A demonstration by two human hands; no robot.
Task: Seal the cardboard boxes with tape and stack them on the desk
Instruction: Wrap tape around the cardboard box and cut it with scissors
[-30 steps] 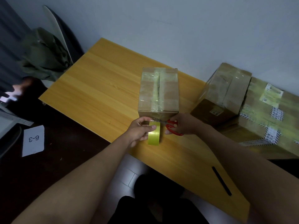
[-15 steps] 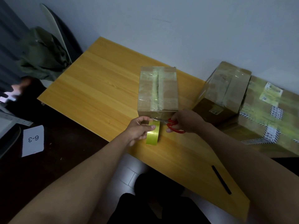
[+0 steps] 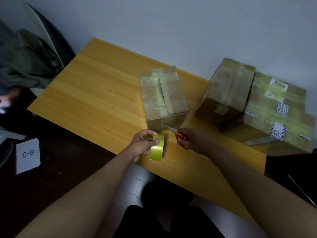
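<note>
A taped cardboard box stands in the middle of the wooden desk. Just in front of it my left hand grips a yellow-green tape roll standing on edge near the desk's front edge. My right hand holds red-handled scissors, their blades pointing at the box's near face, where a strip of tape hangs. At the right, a smaller taped box sits on a large flat box with labels.
The desk's left half is bare wood. A green jacket hangs over a chair at the left. A paper card marked 6-3 lies on a dark surface at lower left. A wall runs behind the desk.
The tape roll and my left hand have drawn back from the box towards the desk edge. My right hand has pulled the scissors slightly to the right, away from the box.
</note>
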